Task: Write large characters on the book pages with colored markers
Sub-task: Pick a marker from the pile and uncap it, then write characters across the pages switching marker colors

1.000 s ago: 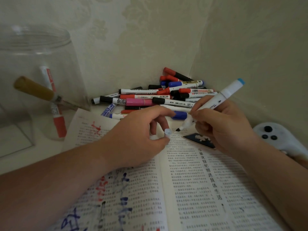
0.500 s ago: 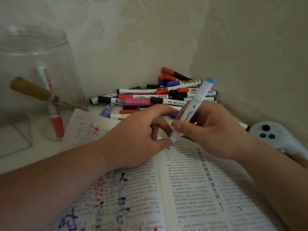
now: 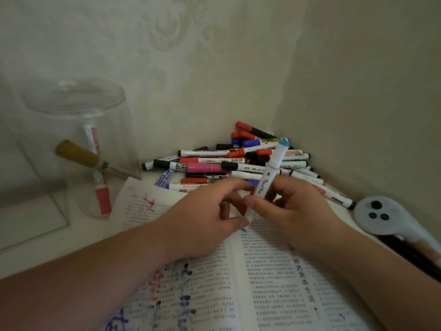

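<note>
Marker (image 3: 267, 180): white barrel, pale blue cap on the upper end. It is held in the air just above centre frame, over the top edge of the open book (image 3: 274, 283).

Long axis: steep and near upright, leaning from lower left to upper right. The capped end points at the pile of markers (image 3: 214, 163) in the wall corner. The lower end points down at the fold of the book, where a speck of blue shows beneath it.

Right hand (image 3: 293, 211): fingers and thumb are curled round the middle of the barrel and carry its weight.

Left hand (image 3: 202, 218): the thumb and fingertips pinch in around the lower end of the marker, just left of the right hand's grip. The fingers hide that end, so I cannot tell if a cap or a bare tip sits there.

Book: the left page, at lower left, already has big red and blue strokes. The right page shows only print.

Judgement: the coming move turns on the lower end. It lies below and left of the right grip, and the left hand is the nearer of the two. Any work on that end falls to the left hand, with the right holding the barrel steady. The unmarked right page sits directly below the right hand.

Also noted: a glass jar (image 3: 71, 130) at upper left and a white controller (image 3: 381, 216) at the right edge.
</note>
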